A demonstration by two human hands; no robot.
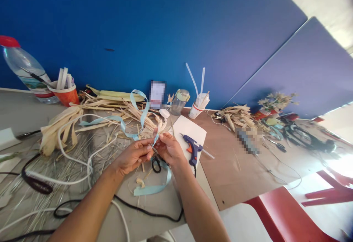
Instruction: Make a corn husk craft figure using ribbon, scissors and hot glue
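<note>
A light blue ribbon [143,115] is pinched in my left hand [136,154], its fingers closed. My right hand [170,149] meets it from the right, fingers closed on the ribbon too. Pale dried husk strips [163,124] rise just above my right fingers; whether they are held there I cannot tell. One ribbon end [154,189] trails onto the table below my hands, while a loop curls up behind them. Black-handled scissors [156,165] lie partly hidden under my hands. To the right, a blue glue gun [192,148] rests on white paper [200,130].
Dried husks [62,124] and white and black cables [149,212] spread over the left side. Along the blue partition stand a large bottle [26,65], an orange cup [67,95], a jar [179,102] and a white cup [196,110]. A red chair [289,212] is at right.
</note>
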